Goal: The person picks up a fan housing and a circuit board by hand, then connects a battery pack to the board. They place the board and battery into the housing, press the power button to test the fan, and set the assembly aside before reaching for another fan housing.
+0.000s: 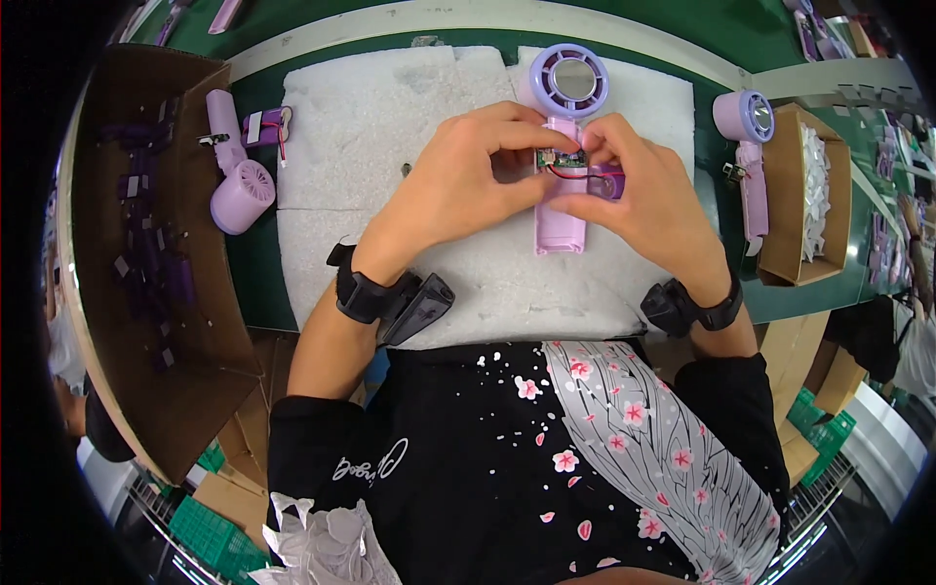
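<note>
A lilac handheld fan (pixel 560 234) lies on white foam, its round head away from me and its handle opened. Inside the handle sits a small green circuit board (pixel 561 158) with red and black wires. My left hand (pixel 478 175) is closed around the handle's left side, fingertips at the board. From the right, my right hand (pixel 643 185) closes on the handle, with bent fingers by the board and the thumb lower down. A purple battery pack (pixel 610 182) shows between its thumb and fingers, partly hidden; whether they grip it is unclear.
The white foam sheet (pixel 341 127) covers the green bench. At left are a carton (pixel 195 390) of purple battery packs and another lilac fan (pixel 242 195). On the right, a third fan (pixel 746 117) lies beside a smaller carton (pixel 834 234) holding white pieces.
</note>
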Motion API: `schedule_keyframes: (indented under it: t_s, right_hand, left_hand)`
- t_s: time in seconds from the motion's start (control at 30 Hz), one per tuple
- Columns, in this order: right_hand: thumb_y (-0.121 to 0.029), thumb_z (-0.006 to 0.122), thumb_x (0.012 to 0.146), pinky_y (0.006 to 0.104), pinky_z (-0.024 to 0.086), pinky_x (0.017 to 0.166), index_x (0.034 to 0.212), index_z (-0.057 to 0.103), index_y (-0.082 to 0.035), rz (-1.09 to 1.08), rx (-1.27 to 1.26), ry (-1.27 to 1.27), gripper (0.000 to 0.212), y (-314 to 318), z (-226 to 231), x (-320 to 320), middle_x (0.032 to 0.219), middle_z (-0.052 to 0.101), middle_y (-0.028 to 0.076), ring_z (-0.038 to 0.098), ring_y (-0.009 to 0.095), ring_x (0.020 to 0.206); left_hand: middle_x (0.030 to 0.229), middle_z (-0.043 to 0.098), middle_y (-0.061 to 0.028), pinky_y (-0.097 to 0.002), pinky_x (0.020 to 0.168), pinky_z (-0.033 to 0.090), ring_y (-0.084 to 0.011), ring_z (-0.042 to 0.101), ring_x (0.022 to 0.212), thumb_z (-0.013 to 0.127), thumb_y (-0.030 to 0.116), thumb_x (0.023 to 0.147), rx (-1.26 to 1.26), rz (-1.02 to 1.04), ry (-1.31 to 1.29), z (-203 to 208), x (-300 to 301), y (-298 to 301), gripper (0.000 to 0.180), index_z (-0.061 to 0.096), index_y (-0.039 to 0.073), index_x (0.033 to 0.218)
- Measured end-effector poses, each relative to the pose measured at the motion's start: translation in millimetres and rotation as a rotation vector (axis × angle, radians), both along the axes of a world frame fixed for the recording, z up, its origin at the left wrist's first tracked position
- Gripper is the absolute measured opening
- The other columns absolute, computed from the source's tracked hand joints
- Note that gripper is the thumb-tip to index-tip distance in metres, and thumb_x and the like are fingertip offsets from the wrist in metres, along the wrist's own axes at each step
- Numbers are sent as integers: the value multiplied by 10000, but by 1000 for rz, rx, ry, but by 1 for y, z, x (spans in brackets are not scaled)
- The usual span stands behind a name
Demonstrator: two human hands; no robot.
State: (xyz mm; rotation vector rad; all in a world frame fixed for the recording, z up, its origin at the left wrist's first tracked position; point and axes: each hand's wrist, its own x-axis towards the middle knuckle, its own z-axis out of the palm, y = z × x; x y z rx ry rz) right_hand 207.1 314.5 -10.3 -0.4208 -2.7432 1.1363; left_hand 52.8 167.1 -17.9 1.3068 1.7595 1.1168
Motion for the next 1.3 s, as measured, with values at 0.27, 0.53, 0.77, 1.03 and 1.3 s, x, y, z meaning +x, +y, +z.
schedule_keyframes:
  t_s: [0.27, 0.53, 0.77, 1.03, 1.3]
  right_hand:
    - [-132, 809, 717, 343, 497, 692, 944, 594, -8, 83, 322, 125, 336, 19, 15, 2, 940, 621, 106, 616, 276, 823]
    - [-62, 738, 759, 368, 520, 716, 807, 650, 16, 107, 299, 108, 127, 15, 12, 19, 1013, 680, 133, 630, 299, 814]
    - [-42, 699, 767, 373, 536, 728, 844, 674, 18, 126, 432, 31, 101, 2, 7, 16, 1022, 691, 158, 648, 298, 856]
    - [-49, 682, 771, 370, 545, 711, 790, 689, 25, 155, 324, 43, 76, 16, 4, 14, 1007, 709, 166, 668, 308, 790]
    - [-43, 680, 767, 374, 547, 711, 788, 685, 24, 169, 409, 73, 71, 14, 0, 19, 1009, 708, 167, 675, 319, 803]
  left_hand:
    - [1097, 643, -79, -254, 709, 515, -150, 617, 783, 617, -41, 747, 105, 209, -201, -14, -7, -1, 328, 708, 43, 1050]
    - [1099, 649, -78, -239, 697, 506, -119, 603, 762, 610, -65, 739, 42, 274, -301, -17, -3, 1, 324, 716, 43, 1026]
    - [1101, 650, -90, -245, 690, 511, -117, 612, 749, 609, -69, 740, 51, 293, -194, -22, 1, -5, 335, 728, 54, 1027]
    - [1184, 605, -98, -218, 702, 493, -94, 595, 820, 600, -85, 771, 50, 190, -105, -25, -7, -5, 356, 724, 57, 1072]
    - [1186, 604, -103, -217, 695, 490, -92, 582, 788, 587, -74, 767, 81, 175, -127, -31, -5, 1, 355, 730, 60, 1063]
